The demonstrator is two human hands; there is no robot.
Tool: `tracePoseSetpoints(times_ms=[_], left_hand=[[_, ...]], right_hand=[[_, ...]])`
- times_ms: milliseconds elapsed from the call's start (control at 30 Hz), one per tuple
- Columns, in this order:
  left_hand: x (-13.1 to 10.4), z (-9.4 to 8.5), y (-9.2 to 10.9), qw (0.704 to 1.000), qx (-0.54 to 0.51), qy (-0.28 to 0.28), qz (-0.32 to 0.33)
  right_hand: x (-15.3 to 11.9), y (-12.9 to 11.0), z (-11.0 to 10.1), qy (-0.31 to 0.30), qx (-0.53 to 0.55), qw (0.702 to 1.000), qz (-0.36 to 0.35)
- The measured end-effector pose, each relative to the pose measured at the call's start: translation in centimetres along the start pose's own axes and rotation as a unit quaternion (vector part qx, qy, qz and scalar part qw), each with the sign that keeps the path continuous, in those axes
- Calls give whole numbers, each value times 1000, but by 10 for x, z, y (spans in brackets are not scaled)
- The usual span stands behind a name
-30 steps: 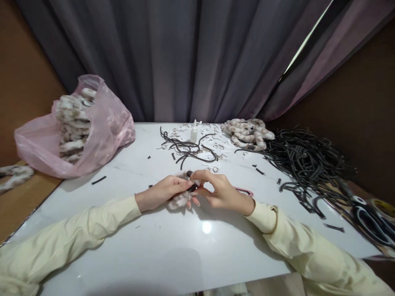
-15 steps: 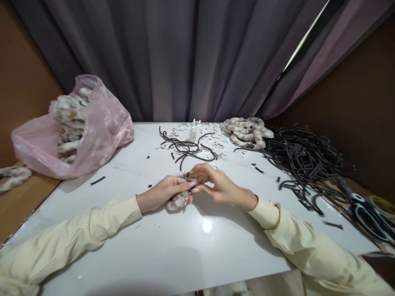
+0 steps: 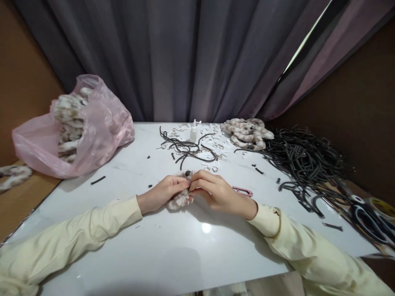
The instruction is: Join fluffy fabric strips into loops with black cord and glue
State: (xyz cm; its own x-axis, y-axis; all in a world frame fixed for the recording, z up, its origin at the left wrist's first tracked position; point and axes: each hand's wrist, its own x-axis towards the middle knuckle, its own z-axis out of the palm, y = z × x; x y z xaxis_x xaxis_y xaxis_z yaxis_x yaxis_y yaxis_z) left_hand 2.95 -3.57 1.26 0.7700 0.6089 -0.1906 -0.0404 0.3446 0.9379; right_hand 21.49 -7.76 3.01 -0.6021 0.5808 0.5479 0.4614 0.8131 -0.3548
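A mottled white-and-brown furry strap is bunched up over the middle of the white table, with a dark end piece showing at its top. My left hand grips it from the left, thumb pressed on top. From the right, my right hand meets it, thumb and fingertips pinched together at the strap's edge beside the left thumb. The fingers hide whatever small part lies between them. A pink-framed tool, its kind unclear, lies partly behind my right wrist.
A pink plastic bag of furry pieces stands left. Black cords, small metal rings and a small white bottle lie ahead. Right are furry straps, a heap of black cords, scissors and yellow tape.
My right hand has lowered slightly and its fingers have closed into a tighter pinch against the strap. The pink-framed tool behind it has come into view. My left hand has barely moved.
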Motion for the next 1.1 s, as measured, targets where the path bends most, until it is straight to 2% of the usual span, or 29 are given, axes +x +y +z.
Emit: tracePoseSetpoints(times_ms=[267,467,567,700,767,800,867,900,933,967,1100], left_hand=[[0,0,4,999,-16,-31,-35],[0,1,3,999,-28,-30,-33],[0,1,1,999,-29,-22,-27],[1,2,0,1000,-19,-5,-19],[2,3,0,1000,-12,4,-11],[3,4,0,1000,-10,10,-9],[4,5,0,1000,-11,23,-8],[4,5,0,999,-13,29,-10],[4,6,0,999,-13,35,-11],[4,6,0,999,-13,40,-10],[5,4,-1,999,0,52,4]], right_hand=[[-1,2,-3,21,-70,996,-46],[-3,3,-4,46,-212,957,-190],[-4,6,-4,35,-246,939,-237],[-9,18,-9,38,-235,943,-234],[-11,29,-15,78,-223,957,-165],[-12,37,-19,103,-215,966,-101],[-10,57,-25,149,-180,967,103],[-6,68,-27,165,-151,950,216],[-2,80,-28,156,-110,928,320],[4,92,-27,141,-95,919,356],[33,133,-13,81,-68,902,418]])
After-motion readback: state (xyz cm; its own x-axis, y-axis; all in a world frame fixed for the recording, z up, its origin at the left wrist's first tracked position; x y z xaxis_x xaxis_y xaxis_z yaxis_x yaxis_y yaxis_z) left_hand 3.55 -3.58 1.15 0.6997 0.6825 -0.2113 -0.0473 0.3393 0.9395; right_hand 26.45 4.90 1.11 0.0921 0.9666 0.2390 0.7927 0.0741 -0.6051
